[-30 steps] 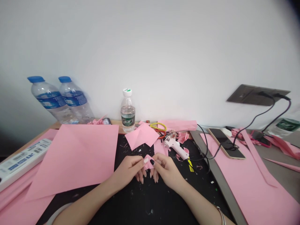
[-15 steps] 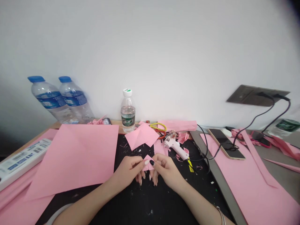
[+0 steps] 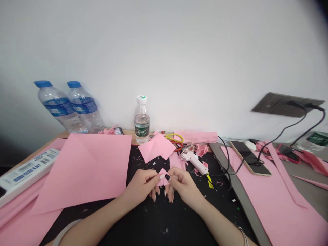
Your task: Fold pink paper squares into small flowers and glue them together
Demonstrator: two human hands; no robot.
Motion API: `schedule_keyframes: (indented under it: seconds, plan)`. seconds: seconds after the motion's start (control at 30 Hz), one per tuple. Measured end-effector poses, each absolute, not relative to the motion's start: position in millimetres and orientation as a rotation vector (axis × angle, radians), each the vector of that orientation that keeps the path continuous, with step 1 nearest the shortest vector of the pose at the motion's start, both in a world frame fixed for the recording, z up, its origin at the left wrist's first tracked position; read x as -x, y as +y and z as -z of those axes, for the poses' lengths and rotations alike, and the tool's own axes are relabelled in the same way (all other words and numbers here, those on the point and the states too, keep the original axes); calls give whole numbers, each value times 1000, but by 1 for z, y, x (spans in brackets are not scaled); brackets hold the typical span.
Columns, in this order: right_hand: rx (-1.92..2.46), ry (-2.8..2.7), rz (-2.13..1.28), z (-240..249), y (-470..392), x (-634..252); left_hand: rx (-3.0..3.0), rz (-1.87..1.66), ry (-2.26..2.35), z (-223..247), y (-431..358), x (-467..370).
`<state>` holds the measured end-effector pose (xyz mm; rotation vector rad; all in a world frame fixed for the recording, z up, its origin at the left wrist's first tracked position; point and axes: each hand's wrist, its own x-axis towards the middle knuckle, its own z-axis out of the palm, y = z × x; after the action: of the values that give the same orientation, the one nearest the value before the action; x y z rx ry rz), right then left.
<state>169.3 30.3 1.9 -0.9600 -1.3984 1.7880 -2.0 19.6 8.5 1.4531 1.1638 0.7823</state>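
Between my two hands is a small folded piece of pink paper (image 3: 163, 172), its corner pointing away from me. My left hand (image 3: 144, 184) pinches its left side, thumb on top and fingers underneath. On the other side my right hand (image 3: 181, 184) grips it the same way, the dark-nailed thumb close to the left thumb. Just beyond my hands lie pink paper squares (image 3: 156, 147). A pale pink glue gun (image 3: 194, 160) rests to the right of them, near scissors with yellow and red handles (image 3: 176, 138).
Large pink sheets (image 3: 89, 164) cover the left side, beside a long white box (image 3: 28, 172). A small water bottle (image 3: 142, 121) and two large bottles (image 3: 57, 109) stand by the wall. At right, a phone (image 3: 250, 157) and black cables (image 3: 278, 130) lie near another pink sheet (image 3: 266, 198). Paper scraps litter the black mat (image 3: 153, 222).
The view has shifted slightly, so the surroundings sit a little differently in the picture. Both hands keep their pinch on the folded paper, with hardly any movement.
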Motion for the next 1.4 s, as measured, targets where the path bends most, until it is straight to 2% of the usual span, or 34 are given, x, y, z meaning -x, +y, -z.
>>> schedule_keyframes:
  seconds: [0.57,0.83,1.07,1.4]
  plan:
    - [1026,-1469,-1925,-2,29,-168,-1607,-742,1157,-6,15,3]
    - [1010,-1458,-1960,-3,27,-167,-1885,-782,1258,-13,14,3]
    - [982,-1430,-1897,-5,30,-169,-1578,-720,1088,-10,17,3]
    - [897,-1432,-1863,-9,33,-170,-1450,-746,995,-5,20,4]
